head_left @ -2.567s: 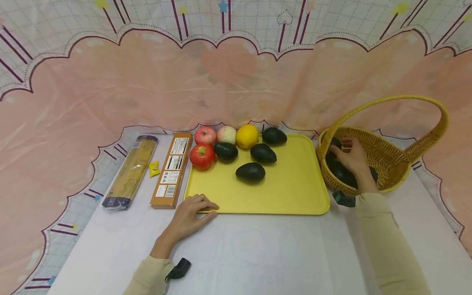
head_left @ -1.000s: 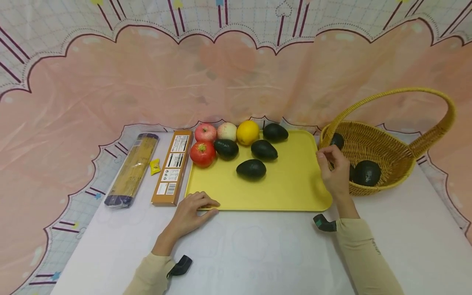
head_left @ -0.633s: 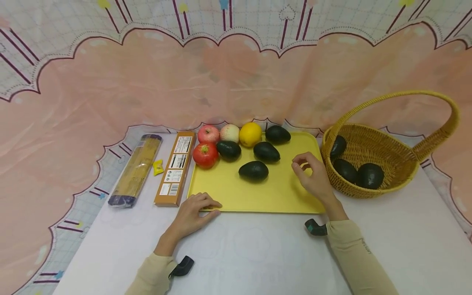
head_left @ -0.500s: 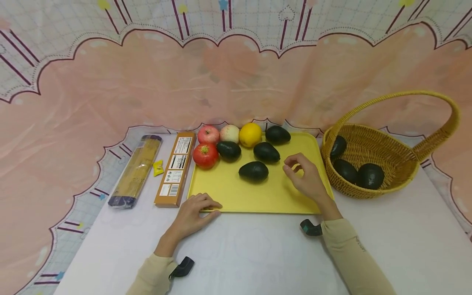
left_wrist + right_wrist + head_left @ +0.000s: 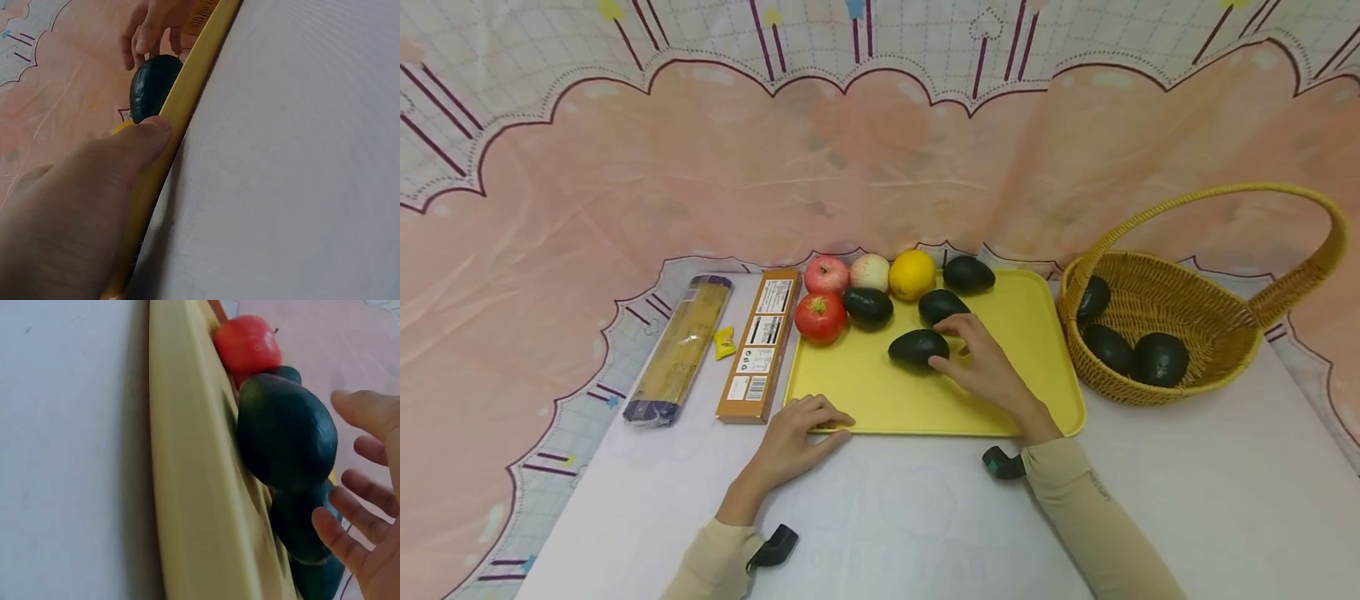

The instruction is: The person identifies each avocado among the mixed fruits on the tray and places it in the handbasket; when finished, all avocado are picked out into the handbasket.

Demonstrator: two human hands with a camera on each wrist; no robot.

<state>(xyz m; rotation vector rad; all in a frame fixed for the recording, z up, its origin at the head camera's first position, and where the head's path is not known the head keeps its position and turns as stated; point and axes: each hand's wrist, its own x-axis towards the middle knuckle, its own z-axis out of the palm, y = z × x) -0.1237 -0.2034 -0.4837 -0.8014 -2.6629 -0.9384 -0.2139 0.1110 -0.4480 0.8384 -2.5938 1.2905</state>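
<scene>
My right hand (image 5: 988, 371) reaches over the yellow tray (image 5: 880, 408), its thumb and fingers spread around the right end of the nearest avocado (image 5: 916, 349). In the right wrist view a gap shows between that avocado (image 5: 287, 431) and the fingers (image 5: 369, 419). My left hand (image 5: 801, 433) holds the tray's near-left edge, fingers over the rim; its thumb (image 5: 147, 137) lies on the rim in the left wrist view. Behind the nearest avocado lie another avocado (image 5: 942, 307), partly hidden by the right hand, and two more avocados (image 5: 868, 307) (image 5: 968, 274).
A wicker basket (image 5: 1232, 354) with several avocados stands right of the tray. At the tray's back left sit a red fruit (image 5: 820, 317), a pink apple (image 5: 826, 274), a pale fruit (image 5: 870, 273) and a yellow fruit (image 5: 912, 275). Further left: a box (image 5: 758, 346), a yellow packet (image 5: 724, 342), packaged noodles (image 5: 679, 350).
My right hand has left the basket, where an avocado now shows at its near side, and moved left over the tray to the nearest avocado. My left hand stays at the tray edge.
</scene>
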